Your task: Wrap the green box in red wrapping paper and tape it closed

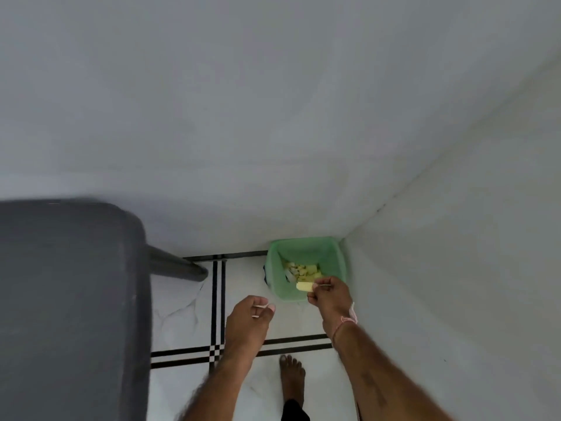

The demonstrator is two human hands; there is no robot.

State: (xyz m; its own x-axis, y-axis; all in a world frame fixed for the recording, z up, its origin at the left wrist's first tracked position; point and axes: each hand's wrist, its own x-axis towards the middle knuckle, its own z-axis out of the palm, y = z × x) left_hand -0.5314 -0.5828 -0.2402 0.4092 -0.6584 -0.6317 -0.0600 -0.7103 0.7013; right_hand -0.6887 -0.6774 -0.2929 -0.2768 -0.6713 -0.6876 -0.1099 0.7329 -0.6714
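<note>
Pale strip (304,287) in right hand (329,294); square plastic bin (274,268)

Looks like a room in somebody's home, tbh. Plain white walls (243,117) meet in a far right corner, and the floor (182,314) is white marble-look tile with black stripe borders (218,299). A little green waste bin (331,253) sits in that corner, there's a grey table (69,299) on the left, and a bare foot (291,375) on the tiles.

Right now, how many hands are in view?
2. The left hand hangs over the white tiled floor, left of the pale green plastic bin. The right hand is at the bin's near rim, pinching a pale yellow strip. None seems hidden.
</note>
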